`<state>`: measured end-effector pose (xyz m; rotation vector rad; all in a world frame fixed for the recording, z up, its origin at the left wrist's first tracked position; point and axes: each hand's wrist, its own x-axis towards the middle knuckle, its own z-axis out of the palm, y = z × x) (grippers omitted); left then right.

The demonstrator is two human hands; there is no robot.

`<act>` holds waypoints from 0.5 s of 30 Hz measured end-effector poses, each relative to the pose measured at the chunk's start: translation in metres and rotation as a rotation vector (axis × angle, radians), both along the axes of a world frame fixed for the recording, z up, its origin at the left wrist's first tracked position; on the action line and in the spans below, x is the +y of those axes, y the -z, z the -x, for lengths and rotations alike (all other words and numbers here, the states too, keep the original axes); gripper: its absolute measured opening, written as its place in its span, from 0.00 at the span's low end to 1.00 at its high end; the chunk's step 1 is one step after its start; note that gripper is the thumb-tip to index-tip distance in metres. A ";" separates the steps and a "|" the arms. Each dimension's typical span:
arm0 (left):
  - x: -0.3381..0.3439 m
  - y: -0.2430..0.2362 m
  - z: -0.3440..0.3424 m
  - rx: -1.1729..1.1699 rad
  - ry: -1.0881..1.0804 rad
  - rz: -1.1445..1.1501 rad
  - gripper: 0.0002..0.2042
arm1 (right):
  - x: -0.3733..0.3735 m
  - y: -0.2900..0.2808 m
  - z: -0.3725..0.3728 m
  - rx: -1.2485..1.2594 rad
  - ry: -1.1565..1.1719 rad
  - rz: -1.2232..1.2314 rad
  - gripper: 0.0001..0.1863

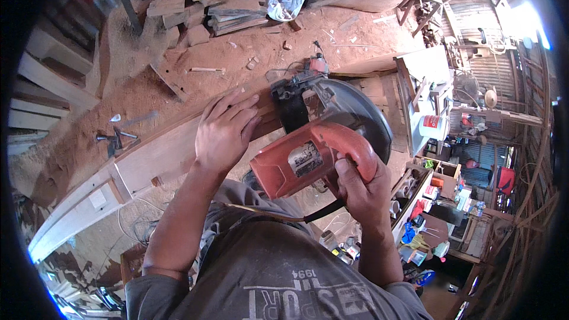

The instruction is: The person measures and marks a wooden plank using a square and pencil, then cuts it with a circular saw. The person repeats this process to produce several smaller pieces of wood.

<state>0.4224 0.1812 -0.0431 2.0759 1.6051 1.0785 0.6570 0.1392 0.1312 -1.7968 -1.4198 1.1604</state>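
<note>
A red-orange circular saw [284, 169] with a dark blade guard [370, 118] sits across a long wooden board [154, 160] in the middle of the view. My right hand [360, 195] is wrapped round the saw's rear handle, and a cord runs from beside it toward my body. My left hand [228, 130] lies on the board just left of the saw's black base plate [284, 101], its fingers stretched over the wood. The saw hides the part of the board beneath it.
Offcuts [231, 18] and a white sack [284, 0] lie beyond the board on sawdust-covered ground [225, 53]. Planks [56, 77] stand at left, metal tools [115, 142] lie nearby. A white bucket [434, 125] and a cluttered workbench [438, 213] are at right.
</note>
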 end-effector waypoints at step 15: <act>-0.001 -0.002 0.003 0.020 0.024 0.023 0.11 | 0.020 -0.021 0.014 0.042 0.004 0.122 0.19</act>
